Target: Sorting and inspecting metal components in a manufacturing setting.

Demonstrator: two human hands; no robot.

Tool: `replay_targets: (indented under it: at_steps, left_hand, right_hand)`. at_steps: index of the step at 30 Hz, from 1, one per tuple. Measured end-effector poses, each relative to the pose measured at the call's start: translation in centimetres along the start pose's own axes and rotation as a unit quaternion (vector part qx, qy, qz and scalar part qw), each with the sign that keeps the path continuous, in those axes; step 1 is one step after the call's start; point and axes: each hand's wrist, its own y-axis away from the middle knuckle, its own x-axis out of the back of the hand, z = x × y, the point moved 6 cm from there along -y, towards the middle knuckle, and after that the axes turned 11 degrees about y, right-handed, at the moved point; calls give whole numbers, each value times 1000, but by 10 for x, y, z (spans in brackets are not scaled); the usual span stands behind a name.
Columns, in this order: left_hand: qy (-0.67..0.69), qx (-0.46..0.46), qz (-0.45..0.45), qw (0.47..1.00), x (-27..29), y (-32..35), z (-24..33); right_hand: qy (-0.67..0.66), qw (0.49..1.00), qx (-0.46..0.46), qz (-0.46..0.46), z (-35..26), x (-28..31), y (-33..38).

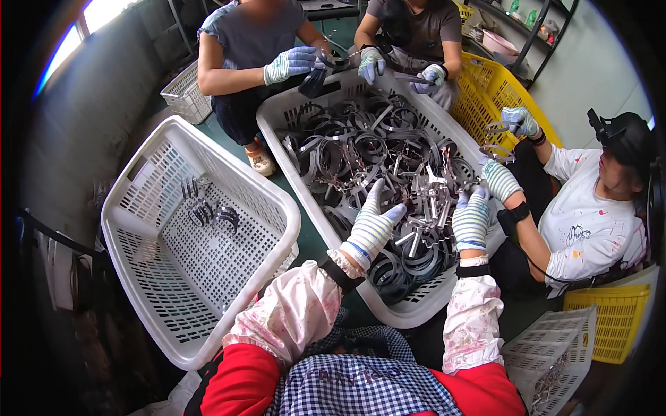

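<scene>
The left hand (pixel 371 229), in a white knit glove with blue and green stripes, is well opened, thumb spread away from the fingers, with nothing visible in its grasp. The right hand (pixel 472 218), gloved alike, points its fingers forward at the metal pieces; whether it pinches one, I cannot tell.

Beneath and ahead of both hands lies a heap of grey metal ring-shaped bands (pixel 402 267), filling a large pale grey plastic basket (pixel 409 319). Between the hands, bright silver elongated metal fittings (pixel 431 201) lie on the heap.

Well to the left of the left hand stands a white slotted plastic basket (pixel 239 270) containing a few dark metal rings (pixel 201 213).

Beyond the hands, two co-workers sit at the far side of the heap; the left one's striped glove (pixel 288 64) is beside a black piece (pixel 313 82). Right of the right hand, a co-worker in a spattered white top (pixel 590 208) reaches in, with one glove near the right hand's fingertips. Yellow plastic crates (pixel 513 87) stand farther ahead, to the right.
</scene>
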Motion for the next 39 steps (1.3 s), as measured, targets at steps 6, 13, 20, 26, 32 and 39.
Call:
replay_targets:
  at_steps: [6, 13, 20, 26, 32, 39]
  left_hand:
    - [-21, -5, 3, 1000, 13, 0, 0]
    - [75, 44, -76, 993, -19, 9, 15]
    - [284, 13, -18, 958, -8, 9, 20]
    - [251, -63, -111, 960, 5, -9, 45]
    - [223, -21, -90, 970, 0, -6, 44]
    - [250, -95, 68, 961, 44, -16, 66]
  right_hand:
    - [-106, 993, -22, 46, -25, 50, 4]
    - [-451, 881, -38, -133, -48, 37, 27]
    - [-475, 842, 119, -226, -112, 41, 68]
    - [-563, 798, -47, -210, -102, 13, 69]
    - [-436, 883, 77, -155, -119, 28, 69]
    - [-284, 916, 256, -126, -116, 22, 64]
